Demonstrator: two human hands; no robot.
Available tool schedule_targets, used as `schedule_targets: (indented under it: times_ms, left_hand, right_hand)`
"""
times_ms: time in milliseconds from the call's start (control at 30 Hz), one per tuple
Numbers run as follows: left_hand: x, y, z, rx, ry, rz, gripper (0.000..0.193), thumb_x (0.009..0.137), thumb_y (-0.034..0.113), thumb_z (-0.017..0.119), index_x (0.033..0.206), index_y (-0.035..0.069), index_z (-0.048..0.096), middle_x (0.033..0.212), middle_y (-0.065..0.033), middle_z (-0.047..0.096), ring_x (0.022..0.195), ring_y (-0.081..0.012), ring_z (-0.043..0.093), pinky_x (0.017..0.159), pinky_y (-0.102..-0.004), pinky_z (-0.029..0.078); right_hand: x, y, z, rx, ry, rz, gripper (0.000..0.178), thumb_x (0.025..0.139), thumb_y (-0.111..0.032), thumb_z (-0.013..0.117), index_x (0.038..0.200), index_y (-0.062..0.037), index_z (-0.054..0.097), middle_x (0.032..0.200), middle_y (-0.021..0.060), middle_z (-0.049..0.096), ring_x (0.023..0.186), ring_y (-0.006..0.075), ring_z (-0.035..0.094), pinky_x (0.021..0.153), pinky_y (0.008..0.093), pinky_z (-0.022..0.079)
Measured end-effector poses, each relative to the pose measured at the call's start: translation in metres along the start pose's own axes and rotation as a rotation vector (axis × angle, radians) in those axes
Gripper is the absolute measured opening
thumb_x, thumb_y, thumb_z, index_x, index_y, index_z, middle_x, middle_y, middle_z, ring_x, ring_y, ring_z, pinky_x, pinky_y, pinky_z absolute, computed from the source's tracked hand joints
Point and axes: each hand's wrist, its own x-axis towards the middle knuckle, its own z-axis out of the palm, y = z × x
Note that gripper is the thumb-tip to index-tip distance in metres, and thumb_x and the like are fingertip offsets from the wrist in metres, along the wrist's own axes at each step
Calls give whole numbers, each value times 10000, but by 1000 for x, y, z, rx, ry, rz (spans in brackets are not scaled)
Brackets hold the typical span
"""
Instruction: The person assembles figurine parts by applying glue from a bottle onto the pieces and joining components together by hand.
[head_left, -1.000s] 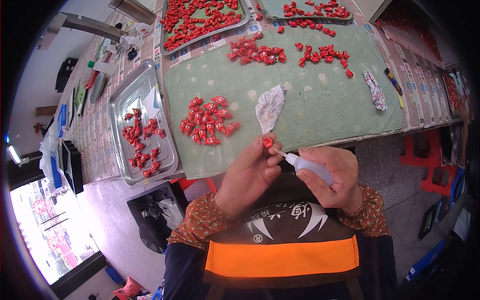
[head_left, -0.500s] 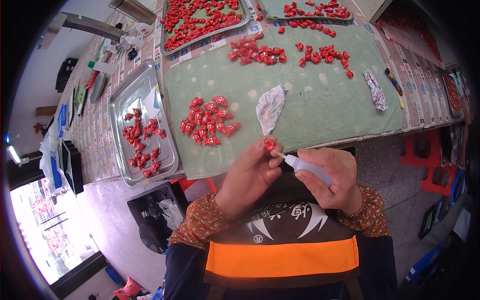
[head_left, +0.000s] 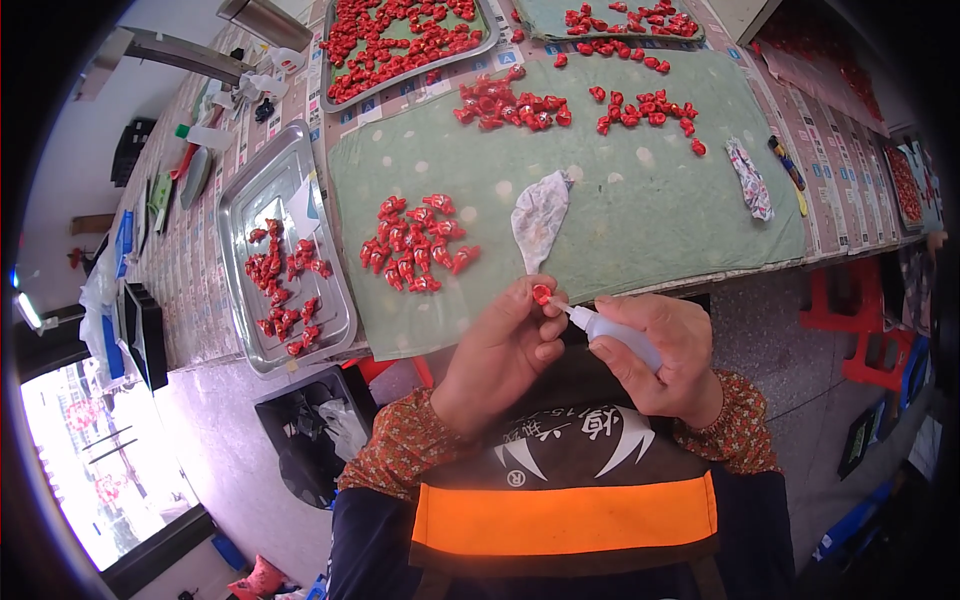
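My left hand [head_left: 497, 343] pinches a small red hollow piece [head_left: 542, 294] between thumb and fingers, its round opening facing up. In my right hand [head_left: 668, 350] is a pale squeeze bottle [head_left: 622, 338] with a thin nozzle, tilted so that the tip points at the red piece. Whether tip and piece touch I cannot tell. Just beyond my left fingertips a crumpled whitish cloth [head_left: 541, 220] lies on the green cloth [head_left: 420, 325]. A cluster of small red figures [head_left: 413, 240] sits on the green cloth to the left.
At left stands a metal tray [head_left: 228, 215] holding red figures. A larger metal tray [head_left: 490, 42] of red pieces is at the far side. More red pieces [head_left: 515, 103] lie at the back of the cloth. A second crumpled cloth [head_left: 750, 180] and a cutter-like tool [head_left: 788, 163] are at right.
The red piece in my left hand has turned and shifted slightly, showing more of its opening. Both hands keep their grip, with the bottle nozzle still beside the piece.
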Motion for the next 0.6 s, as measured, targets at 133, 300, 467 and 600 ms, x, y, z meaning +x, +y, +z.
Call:
schedule_targets:
  times_ms: [133,300,467,600]
  left_hand:
    - [-1,0,1,16,29,-3,217,1003,269,502,1116,85,507,959,-22,494,790,-99,459,639,-220,414]
    - [-2,0,1,-14,12,5,247,1013,252,487,1159,54,516,964,-35,513,796,-123,465,630,-232,414]
    - [-3,0,5,58,64,37,243,1014,266,487,1135,58,522,956,-32,511,792,-116,459,611,-223,408]
    - [-4,1,6,152,87,84,234,1012,281,493,1089,62,523,953,-32,508,789,-107,459,593,-213,402]
  right_hand:
    - [-1,1,0,-40,-6,-7,315,750,-70,755,1033,-15,628,806,145,669,664,302,669,587,340,520]
    - [-2,2,0,-57,16,-29,307,748,-76,752,1023,-10,632,799,147,667,659,307,666,579,349,518]
    - [-2,1,0,-67,21,-29,302,750,-82,751,1018,-2,637,788,145,664,658,305,666,578,349,520]
    - [-3,0,0,-84,17,-23,308,745,-76,754,1018,3,638,785,146,663,657,303,667,577,346,520]
